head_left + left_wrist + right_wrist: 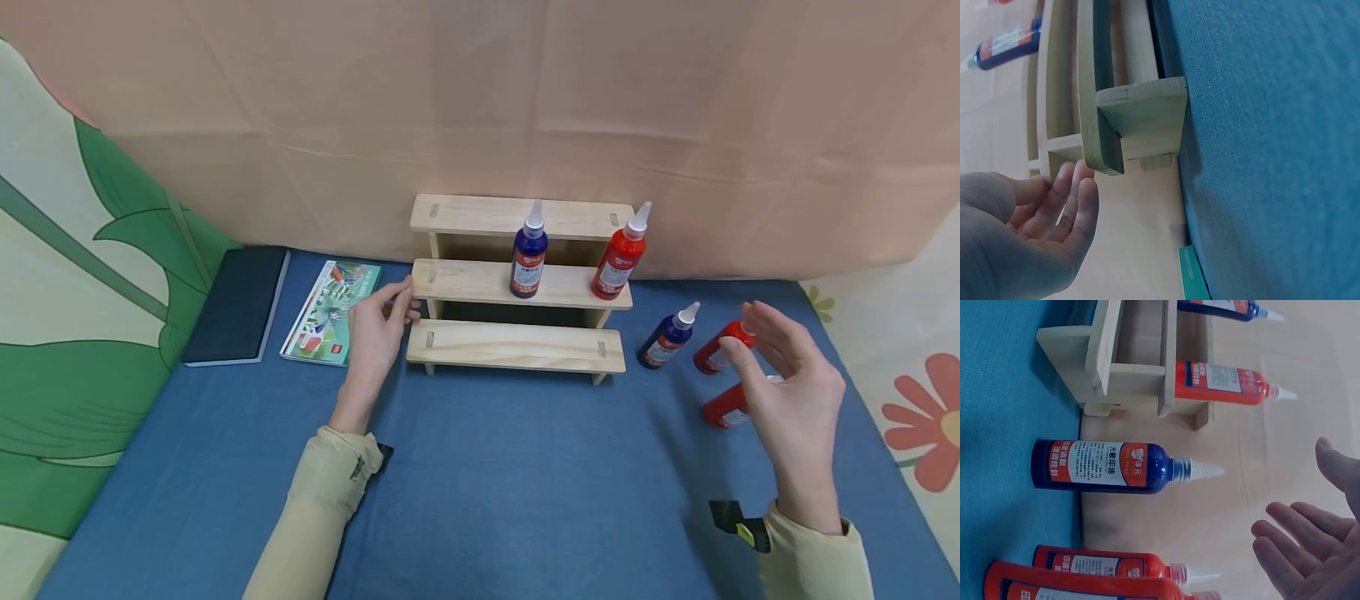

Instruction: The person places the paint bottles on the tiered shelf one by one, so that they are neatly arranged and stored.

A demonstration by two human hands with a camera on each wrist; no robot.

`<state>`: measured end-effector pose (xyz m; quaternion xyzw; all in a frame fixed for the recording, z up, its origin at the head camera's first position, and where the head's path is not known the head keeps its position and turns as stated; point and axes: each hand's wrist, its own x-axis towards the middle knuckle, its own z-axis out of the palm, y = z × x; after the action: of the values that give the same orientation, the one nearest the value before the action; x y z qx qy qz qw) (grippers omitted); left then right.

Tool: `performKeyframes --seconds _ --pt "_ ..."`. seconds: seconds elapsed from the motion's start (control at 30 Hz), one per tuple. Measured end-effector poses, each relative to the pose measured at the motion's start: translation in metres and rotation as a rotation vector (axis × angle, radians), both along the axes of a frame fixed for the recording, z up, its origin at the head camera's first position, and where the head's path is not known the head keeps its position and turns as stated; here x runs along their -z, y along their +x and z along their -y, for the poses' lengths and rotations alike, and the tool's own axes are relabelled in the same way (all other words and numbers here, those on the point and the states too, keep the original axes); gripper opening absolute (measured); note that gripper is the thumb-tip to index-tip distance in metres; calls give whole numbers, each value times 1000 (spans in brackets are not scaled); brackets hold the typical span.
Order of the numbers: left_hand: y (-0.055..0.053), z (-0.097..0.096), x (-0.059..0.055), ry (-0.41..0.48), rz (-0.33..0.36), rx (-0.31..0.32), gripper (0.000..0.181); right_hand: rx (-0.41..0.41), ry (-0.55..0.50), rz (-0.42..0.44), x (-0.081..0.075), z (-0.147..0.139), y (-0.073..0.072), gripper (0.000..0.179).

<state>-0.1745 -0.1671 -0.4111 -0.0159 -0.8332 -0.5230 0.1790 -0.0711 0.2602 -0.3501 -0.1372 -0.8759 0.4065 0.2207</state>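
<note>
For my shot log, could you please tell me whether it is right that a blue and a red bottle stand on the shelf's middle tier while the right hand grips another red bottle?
Not quite: the right hand grips nothing; the right wrist view shows it empty. A blue bottle and a red bottle do stand on the middle tier of the shelf.

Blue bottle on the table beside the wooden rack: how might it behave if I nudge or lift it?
The blue bottle would probably tip if pushed high, since it stands tall on a narrow base. Its smooth, glossy wall may feel slippery. If knocked over, its round body would likely roll on the table.
</note>
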Motion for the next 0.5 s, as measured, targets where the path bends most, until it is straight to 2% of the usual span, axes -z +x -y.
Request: performKeyframes --seconds 0.5 --pt "1 0 -1 -6 8 3 29 48 2 -7 1 -14 6 57"
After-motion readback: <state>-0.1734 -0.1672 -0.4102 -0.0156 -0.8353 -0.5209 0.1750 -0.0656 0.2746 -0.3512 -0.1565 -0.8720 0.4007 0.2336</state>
